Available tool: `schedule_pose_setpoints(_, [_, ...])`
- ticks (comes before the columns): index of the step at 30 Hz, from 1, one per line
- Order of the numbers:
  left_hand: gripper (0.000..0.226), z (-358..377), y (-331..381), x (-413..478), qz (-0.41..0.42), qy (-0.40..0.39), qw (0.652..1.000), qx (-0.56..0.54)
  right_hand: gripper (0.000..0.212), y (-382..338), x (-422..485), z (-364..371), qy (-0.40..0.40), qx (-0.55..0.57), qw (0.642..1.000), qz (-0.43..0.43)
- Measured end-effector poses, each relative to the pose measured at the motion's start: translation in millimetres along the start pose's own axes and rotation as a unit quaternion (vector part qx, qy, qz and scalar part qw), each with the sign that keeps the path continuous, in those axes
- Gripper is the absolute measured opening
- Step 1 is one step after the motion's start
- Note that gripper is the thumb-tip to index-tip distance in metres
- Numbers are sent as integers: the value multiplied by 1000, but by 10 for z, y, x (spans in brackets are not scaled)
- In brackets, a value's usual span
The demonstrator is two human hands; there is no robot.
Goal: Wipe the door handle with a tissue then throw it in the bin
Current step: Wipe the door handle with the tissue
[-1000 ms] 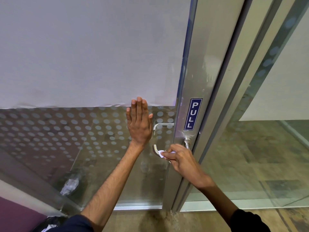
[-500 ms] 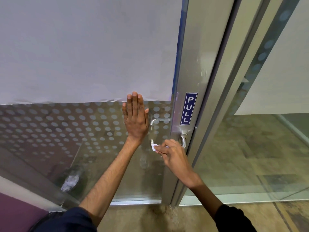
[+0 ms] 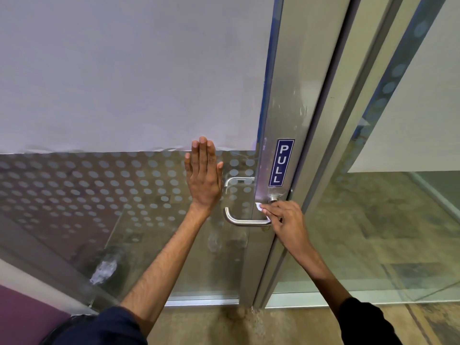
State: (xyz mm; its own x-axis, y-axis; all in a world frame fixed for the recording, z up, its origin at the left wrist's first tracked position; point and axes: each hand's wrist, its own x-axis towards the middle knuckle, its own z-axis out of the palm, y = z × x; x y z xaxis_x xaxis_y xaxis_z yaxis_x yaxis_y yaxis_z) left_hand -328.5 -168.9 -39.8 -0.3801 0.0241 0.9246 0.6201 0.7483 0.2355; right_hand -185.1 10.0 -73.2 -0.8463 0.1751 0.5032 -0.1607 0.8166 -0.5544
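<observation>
The left arm reached forward with its dark sleeve pushed up near the elbow, and the left hand (image 3: 204, 175) lay flat against the glass door (image 3: 139, 200), palm to the pane, fingers straight and close together, pointing up. Its fingertips reached the lower edge of the white covering (image 3: 124, 70) that filled the upper part of the glass. It gripped nothing; the hand was spread open and simply pressed on the pane, just left of the door handle (image 3: 239, 220).

The right arm came in from the lower right, forearm bare below a dark sleeve, wrist bent slightly so that the right hand (image 3: 286, 220) met the right end of the handle, close to where the handle joins the metal door frame (image 3: 286, 108). Its fingers were curled and pinched around a small white tissue (image 3: 258, 207), of which only a corner showed past the fingertips, at the left of the hand. The tissue was held against the handle's bar near its mount, the knuckles covering the rest of the contact.

The handle was a brushed-metal lever with a curved left end, standing out from the frame below a blue PULL sign (image 3: 281, 163). The bin did not show.
</observation>
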Motion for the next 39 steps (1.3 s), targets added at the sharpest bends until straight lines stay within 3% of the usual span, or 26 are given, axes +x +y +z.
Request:
schedule_pose_setpoints(5, [55,32,-20,3,0,5,1000,2,28,-8,-303,51,18,-21,1000,11])
schedule_pose_setpoints(10, [55,56,-33,-4,1,8,1000,2,41,-302,-346,230,8,-38,999,-31])
schedule_pose_setpoints(16, [55,59,-32,-11,-3,4,1000,5,14,-772,-84,509,-28,-41,999,-23])
schedule_pose_setpoints(20, [55,37,-12,-9,-4,3,1000,7,20,-849,17,567,-55,-45,996,51])
schedule_pose_setpoints(25, [55,24,-1,-4,-3,3,1000,10,19,-921,43,598,-37,-28,996,70])
schedule_pose_setpoints(30, [55,26,-10,-13,-7,3,1000,8,8,-744,-114,490,-60,-15,998,-29])
schedule_pose_setpoints(35, [56,15,-9,4,-7,1,1000,8,16,-282,-87,128,-98,14,982,-158])
schedule_pose_setpoints(39, [56,66,-39,-35,-3,8,1000,17,26,70,-114,-107,-82,10,986,-142])
